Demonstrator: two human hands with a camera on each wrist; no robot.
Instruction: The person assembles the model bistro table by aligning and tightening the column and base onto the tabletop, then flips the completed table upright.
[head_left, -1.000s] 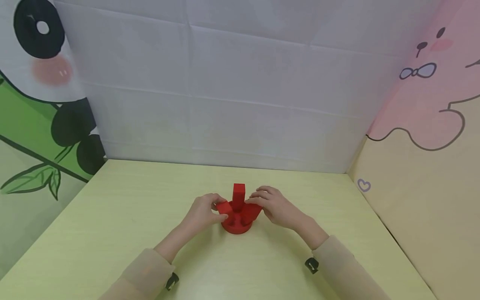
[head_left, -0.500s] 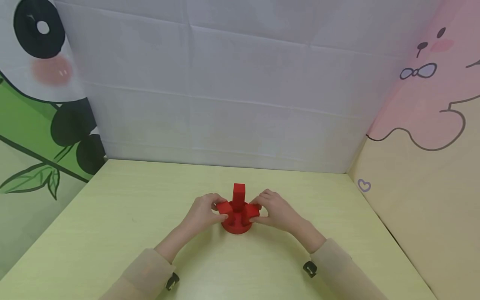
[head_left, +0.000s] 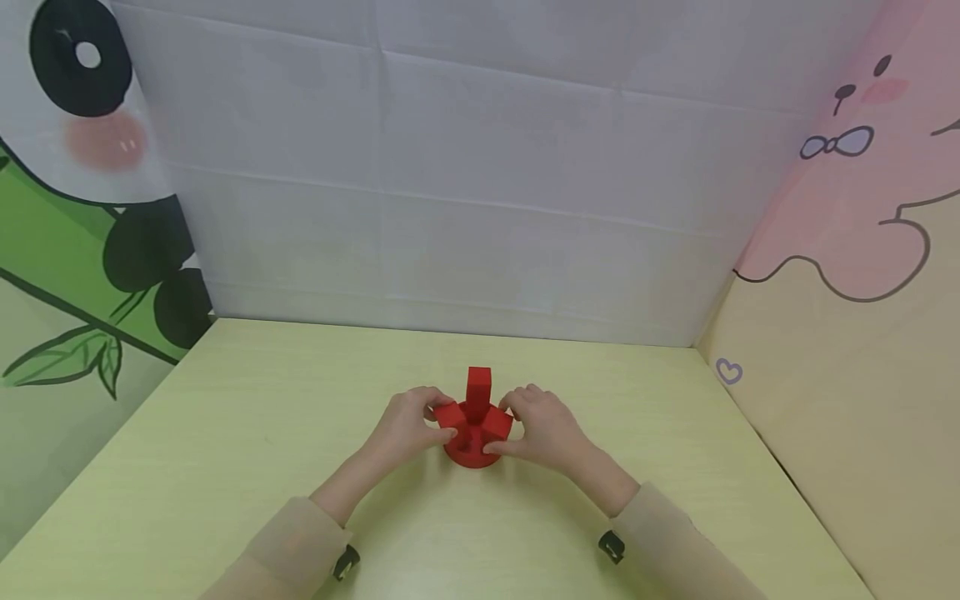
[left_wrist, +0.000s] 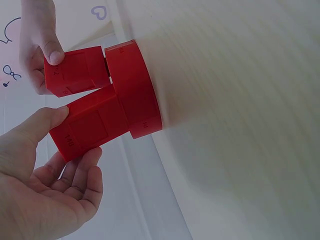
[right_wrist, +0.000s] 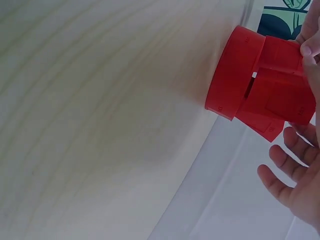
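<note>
A round red base point(head_left: 474, 460) stands on the table, with three red blocks rising from it. The back block point(head_left: 478, 390) is upright and untouched. My left hand point(head_left: 407, 423) pinches the left block point(head_left: 450, 414) between thumb and fingers; in the left wrist view that block point(left_wrist: 92, 122) meets the base's top. On the other side my right hand point(head_left: 546, 427) grips the right block point(head_left: 497, 422). A thin dark gap shows between this block point(right_wrist: 281, 97) and the base point(right_wrist: 235, 72) in the right wrist view. Small raised markings are on the blocks and the base.
The pale yellow table point(head_left: 262, 433) ends at a white creased backdrop point(head_left: 480, 208). Side panels with a cartoon panda point(head_left: 112, 158) and a pink animal point(head_left: 885, 183) border it left and right. Black devices point(head_left: 612, 547) sit at both sleeve cuffs.
My right hand has moved inward to the left, bringing its block from a slanted position outside the base to over its right side. The left hand stays on its block.
</note>
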